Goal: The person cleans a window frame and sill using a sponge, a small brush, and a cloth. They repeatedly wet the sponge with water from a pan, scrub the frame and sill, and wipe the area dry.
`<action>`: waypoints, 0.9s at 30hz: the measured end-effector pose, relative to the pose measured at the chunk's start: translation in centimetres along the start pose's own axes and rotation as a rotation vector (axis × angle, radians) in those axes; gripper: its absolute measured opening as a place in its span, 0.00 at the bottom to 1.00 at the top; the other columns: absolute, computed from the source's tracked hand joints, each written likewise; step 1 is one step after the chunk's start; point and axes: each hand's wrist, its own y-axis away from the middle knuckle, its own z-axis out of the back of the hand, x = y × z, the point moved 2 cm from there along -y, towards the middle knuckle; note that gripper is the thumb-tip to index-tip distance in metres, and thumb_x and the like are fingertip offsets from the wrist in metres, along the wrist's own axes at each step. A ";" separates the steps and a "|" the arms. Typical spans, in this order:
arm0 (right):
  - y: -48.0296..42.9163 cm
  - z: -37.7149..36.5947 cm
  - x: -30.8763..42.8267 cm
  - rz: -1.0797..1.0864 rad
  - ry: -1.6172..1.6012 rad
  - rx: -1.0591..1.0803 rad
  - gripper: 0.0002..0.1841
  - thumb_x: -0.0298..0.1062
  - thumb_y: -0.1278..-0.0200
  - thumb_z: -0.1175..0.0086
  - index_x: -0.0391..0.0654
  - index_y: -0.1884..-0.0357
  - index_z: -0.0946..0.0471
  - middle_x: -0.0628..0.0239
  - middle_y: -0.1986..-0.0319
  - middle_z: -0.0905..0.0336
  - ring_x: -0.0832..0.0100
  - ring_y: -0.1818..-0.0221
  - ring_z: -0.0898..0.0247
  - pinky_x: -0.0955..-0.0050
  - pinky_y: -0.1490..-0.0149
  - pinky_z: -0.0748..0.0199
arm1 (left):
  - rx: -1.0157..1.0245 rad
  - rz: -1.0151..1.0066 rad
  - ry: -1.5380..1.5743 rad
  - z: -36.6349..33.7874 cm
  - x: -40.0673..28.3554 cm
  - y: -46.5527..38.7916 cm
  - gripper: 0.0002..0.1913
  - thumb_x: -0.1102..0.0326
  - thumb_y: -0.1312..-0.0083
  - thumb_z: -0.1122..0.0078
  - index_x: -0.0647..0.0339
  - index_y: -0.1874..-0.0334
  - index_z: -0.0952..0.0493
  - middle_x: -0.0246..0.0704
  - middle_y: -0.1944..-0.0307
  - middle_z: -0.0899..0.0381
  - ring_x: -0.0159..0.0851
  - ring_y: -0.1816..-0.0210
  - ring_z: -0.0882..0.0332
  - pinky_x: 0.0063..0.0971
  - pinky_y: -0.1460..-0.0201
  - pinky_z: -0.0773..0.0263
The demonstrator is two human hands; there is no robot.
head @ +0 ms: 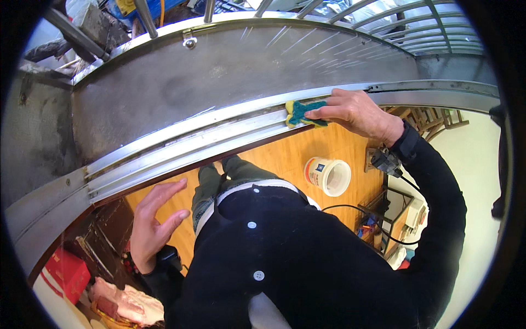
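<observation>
My right hand [359, 113] grips a green and yellow scouring sponge [302, 112] and presses it on the metal sliding-window track [230, 128]. The sponge is bent, and its yellow side shows at the left end. Dark dirt lies in the track's groove to the left of the sponge. My left hand [158, 222] is held in the air below the left part of the track, fingers apart, holding nothing. Past the track spreads a grey metal sill [176, 82] with water streaks towards its right side.
Metal bars [146, 18] rise along the sill's outer edge, with a small metal latch [189, 40] there. On the wooden floor stands a white plastic bucket [337, 177]. A red box [68, 273] is at lower left; a metal-framed shelf [394, 218] and wooden chairs [435, 121] are at right.
</observation>
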 end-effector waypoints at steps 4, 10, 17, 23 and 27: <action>0.4 -0.1 -0.1 0.035 0.033 -0.025 0.24 0.26 0.40 0.42 0.59 0.41 0.22 0.67 0.74 0.24 0.65 0.68 0.26 0.67 0.65 0.24 | -0.075 -0.093 0.133 -0.3 -1.5 -0.8 0.22 0.73 0.46 0.31 0.65 0.46 0.19 0.41 0.58 0.16 0.42 0.56 0.18 0.29 0.50 0.26; 3.3 0.0 -2.0 -0.163 0.160 0.154 0.23 0.26 0.39 0.44 0.61 0.42 0.21 0.67 0.74 0.24 0.65 0.66 0.25 0.67 0.62 0.22 | -0.332 -0.243 0.088 -1.3 -1.6 -3.7 0.14 0.75 0.40 0.35 0.63 0.51 0.17 0.36 0.70 0.18 0.33 0.68 0.22 0.22 0.63 0.30; 5.3 1.1 -3.2 -0.212 0.277 0.226 0.21 0.26 0.38 0.44 0.58 0.43 0.20 0.67 0.72 0.21 0.66 0.62 0.24 0.67 0.62 0.22 | -0.470 -0.329 -0.233 -1.2 1.0 -5.1 0.11 0.75 0.36 0.36 0.61 0.52 0.16 0.36 0.68 0.17 0.33 0.68 0.24 0.22 0.67 0.32; 5.9 1.4 -3.3 -0.289 0.438 0.296 0.20 0.28 0.36 0.47 0.61 0.44 0.20 0.66 0.74 0.23 0.65 0.65 0.24 0.66 0.64 0.23 | -0.537 -0.333 -0.226 -1.4 1.6 -5.0 0.10 0.76 0.37 0.35 0.61 0.53 0.16 0.35 0.70 0.19 0.35 0.71 0.26 0.23 0.68 0.33; 5.7 1.8 -4.0 -0.265 0.459 0.343 0.19 0.28 0.37 0.46 0.59 0.45 0.21 0.65 0.72 0.22 0.63 0.63 0.23 0.64 0.63 0.23 | -0.527 -0.382 -0.295 -1.5 1.5 -5.4 0.11 0.77 0.38 0.35 0.61 0.54 0.16 0.36 0.73 0.21 0.36 0.72 0.27 0.25 0.69 0.34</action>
